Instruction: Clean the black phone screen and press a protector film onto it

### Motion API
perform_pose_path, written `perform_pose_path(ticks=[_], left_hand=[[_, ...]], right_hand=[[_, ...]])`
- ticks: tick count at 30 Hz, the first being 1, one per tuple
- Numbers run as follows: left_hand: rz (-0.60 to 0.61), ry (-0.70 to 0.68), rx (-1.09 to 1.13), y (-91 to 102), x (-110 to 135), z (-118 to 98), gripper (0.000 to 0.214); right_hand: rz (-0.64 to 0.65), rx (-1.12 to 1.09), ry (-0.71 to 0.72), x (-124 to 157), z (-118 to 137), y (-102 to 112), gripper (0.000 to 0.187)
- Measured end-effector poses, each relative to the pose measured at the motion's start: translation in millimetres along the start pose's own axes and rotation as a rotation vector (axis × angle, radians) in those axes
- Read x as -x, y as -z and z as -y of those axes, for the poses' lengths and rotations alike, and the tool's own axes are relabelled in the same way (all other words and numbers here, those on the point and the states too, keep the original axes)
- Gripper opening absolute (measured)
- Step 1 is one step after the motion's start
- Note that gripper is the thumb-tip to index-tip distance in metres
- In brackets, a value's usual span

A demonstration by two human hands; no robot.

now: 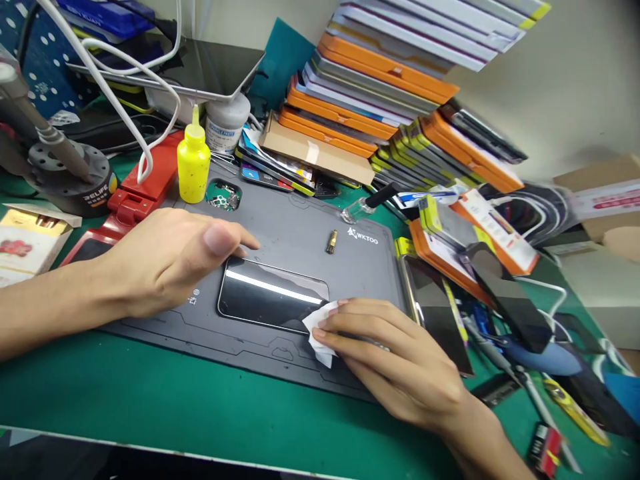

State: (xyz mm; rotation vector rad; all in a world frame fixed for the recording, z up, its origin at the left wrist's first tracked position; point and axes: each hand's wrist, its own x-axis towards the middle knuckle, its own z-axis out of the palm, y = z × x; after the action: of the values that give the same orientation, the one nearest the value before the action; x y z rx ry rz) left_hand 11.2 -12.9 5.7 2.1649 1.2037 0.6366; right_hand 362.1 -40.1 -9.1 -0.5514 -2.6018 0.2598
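A smartphone with a dark, glossy screen lies flat on the grey work mat, a bright streak of light reflected across it. Over its right end, my right hand holds a folded white tissue against the lower right corner. At the upper left corner of the phone is my left hand, thumb and a finger stretched out and apart, with nothing seen between them. Its other fingers are mostly hidden behind the thumb. Further up the mat lies a small brass-coloured brush tip.
A yellow squeeze bottle and a clear bottle with a black cap stand along the mat's far side. Left is a red hinged tool. Orange and grey boxes are stacked behind. Tools, including a yellow cutter, clutter the right.
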Motion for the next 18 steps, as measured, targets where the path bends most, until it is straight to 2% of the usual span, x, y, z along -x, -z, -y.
perform_pose_path(ticks=[4,14,18], left_hand=[[0.011,0.048,0.166,2.3,0,4,0.107],[-0.024,0.047,0.167,3.5,0,-3,0.115],[-0.011,-0.002,0.082,4.7,1,-3,0.112]], right_hand=[[-0.011,0.001,-0.004,-6,3,-4,0.032],[0.010,0.006,-0.003,-28,10,-8,0.030],[0.003,0.023,0.012,-32,14,-12,0.031]])
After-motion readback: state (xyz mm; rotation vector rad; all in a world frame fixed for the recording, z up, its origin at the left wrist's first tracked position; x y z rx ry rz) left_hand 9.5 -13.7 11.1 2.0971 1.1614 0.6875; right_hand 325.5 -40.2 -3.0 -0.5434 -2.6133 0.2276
